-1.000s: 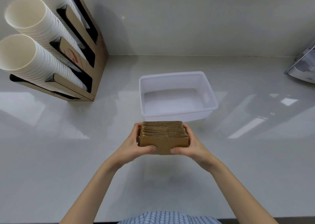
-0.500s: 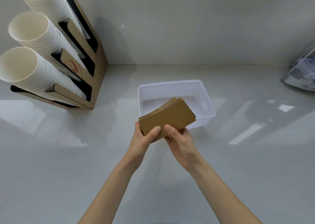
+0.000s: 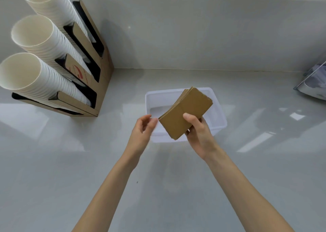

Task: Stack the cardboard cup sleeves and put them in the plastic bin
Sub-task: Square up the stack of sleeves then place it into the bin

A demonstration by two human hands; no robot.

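Observation:
A stack of brown cardboard cup sleeves (image 3: pixel 188 110) is held tilted above the front half of a white plastic bin (image 3: pixel 150 97). My right hand (image 3: pixel 199 132) grips the stack at its near lower edge, thumb on top. My left hand (image 3: pixel 142 131) hovers just left of the stack with its fingers apart, a small gap between them and the cardboard, and it looks slightly blurred. The bin's floor shows nothing inside where it is not hidden by the stack.
A cardboard cup dispenser (image 3: pixel 91 72) with three slanted columns of white paper cups (image 3: pixel 35 35) stands at the back left. A clear, shiny object (image 3: pixel 314 83) sits at the right edge. The wall rises right behind the bin.
The stack went from being squeezed by both hands in front of the bin to tilted over the bin. My left hand has let go and drawn slightly left; my right hand alone holds it.

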